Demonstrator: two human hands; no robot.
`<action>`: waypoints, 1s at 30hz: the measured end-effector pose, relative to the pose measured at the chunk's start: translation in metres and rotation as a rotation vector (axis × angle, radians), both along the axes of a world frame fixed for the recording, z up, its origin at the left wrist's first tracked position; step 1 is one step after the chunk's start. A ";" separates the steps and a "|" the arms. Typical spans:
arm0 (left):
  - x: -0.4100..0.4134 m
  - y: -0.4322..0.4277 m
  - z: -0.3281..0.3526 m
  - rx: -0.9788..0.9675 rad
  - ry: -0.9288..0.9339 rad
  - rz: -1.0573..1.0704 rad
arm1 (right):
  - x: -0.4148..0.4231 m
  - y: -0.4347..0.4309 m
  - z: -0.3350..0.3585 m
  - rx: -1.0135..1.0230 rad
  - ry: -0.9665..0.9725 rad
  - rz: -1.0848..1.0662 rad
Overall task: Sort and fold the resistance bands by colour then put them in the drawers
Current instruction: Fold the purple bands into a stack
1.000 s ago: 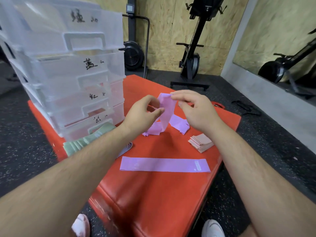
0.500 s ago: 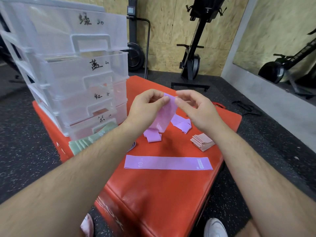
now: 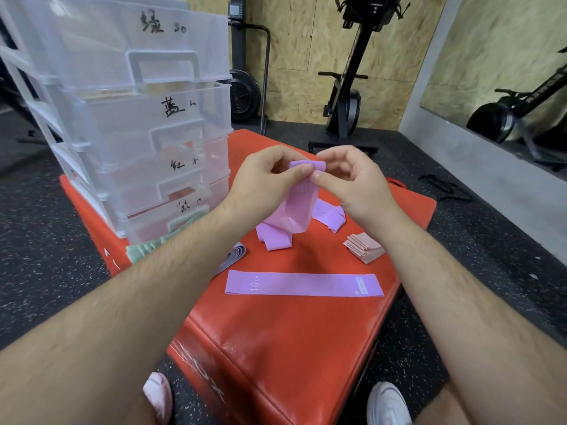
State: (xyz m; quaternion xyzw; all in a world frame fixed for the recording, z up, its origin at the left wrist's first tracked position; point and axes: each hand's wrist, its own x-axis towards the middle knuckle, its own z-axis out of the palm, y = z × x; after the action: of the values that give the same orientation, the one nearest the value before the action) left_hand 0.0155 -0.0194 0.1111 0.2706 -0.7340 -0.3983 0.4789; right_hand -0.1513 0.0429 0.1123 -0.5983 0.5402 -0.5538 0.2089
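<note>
Red vinyl padded box (image 3: 276, 348) is carrying everything. Clear plastic drawer tower (image 3: 129, 124) is sitting at its far-left corner. Left hand (image 3: 260, 182) and right hand (image 3: 352, 182) are meeting above the box centre, fingers of both curled in and pinching the top fold of a lilac fabric resistance band (image 3: 299, 207). The rest of it is hanging clear of the box. Flat lilac band marked 10 LB (image 3: 303, 285) is lying unfolded, its end reaching the right edge. Loose lilac bands (image 3: 326, 214) are bunching under the hands. Folded pink stack (image 3: 363, 248) is sitting near the right edge, green stack (image 3: 144, 248) at the tower's foot. My read: folding mid-air is risking skew, so line up both edges, flatten on the box, then crease.
</note>
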 end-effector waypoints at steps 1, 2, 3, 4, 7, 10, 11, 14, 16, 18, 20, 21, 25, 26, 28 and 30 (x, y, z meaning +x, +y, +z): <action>0.000 -0.001 -0.001 0.016 0.010 0.001 | 0.000 0.000 -0.002 0.040 -0.032 0.024; 0.001 -0.002 -0.002 0.027 0.013 0.009 | 0.000 -0.001 -0.005 0.076 -0.045 0.045; 0.001 -0.003 -0.003 0.035 0.012 0.018 | 0.000 -0.001 -0.008 0.092 -0.034 0.060; 0.002 -0.004 -0.004 0.039 0.003 0.030 | 0.001 -0.002 -0.010 0.096 -0.013 0.066; 0.004 -0.007 -0.006 0.034 -0.089 0.046 | 0.003 -0.004 -0.012 0.080 0.029 0.087; 0.006 -0.008 -0.006 0.004 -0.161 0.076 | 0.006 -0.007 -0.015 0.102 0.002 0.117; 0.006 -0.007 -0.005 0.009 -0.141 0.081 | 0.006 -0.009 -0.018 0.128 -0.010 0.134; 0.006 -0.004 -0.004 0.038 -0.069 0.098 | 0.006 -0.018 -0.037 0.237 0.015 0.170; 0.007 -0.005 -0.002 0.095 0.007 0.105 | 0.004 -0.022 -0.048 0.322 0.081 0.160; 0.011 -0.007 0.000 0.166 0.083 0.107 | 0.000 -0.024 -0.050 0.362 0.148 0.146; 0.017 -0.011 0.000 0.212 0.141 0.130 | -0.006 -0.023 -0.046 0.371 0.152 0.150; 0.020 -0.013 -0.001 0.235 0.165 0.153 | -0.011 -0.022 -0.044 0.375 0.158 0.156; 0.031 -0.023 -0.008 0.358 0.210 0.231 | -0.036 -0.019 -0.043 0.449 0.328 0.113; 0.034 -0.026 -0.009 0.388 0.219 0.249 | -0.043 -0.018 -0.045 0.488 0.365 0.083; 0.041 -0.032 -0.014 0.433 0.215 0.273 | -0.055 -0.014 -0.046 0.555 0.374 0.048; 0.045 -0.036 -0.021 0.467 0.181 0.291 | -0.063 -0.008 -0.045 0.584 0.306 0.055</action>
State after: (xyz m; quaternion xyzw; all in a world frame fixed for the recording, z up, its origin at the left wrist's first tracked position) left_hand 0.0609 -0.0559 0.0904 0.4394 -0.5302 -0.5059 0.5195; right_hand -0.2144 0.0351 0.0670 -0.6037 0.6849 -0.2733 0.3030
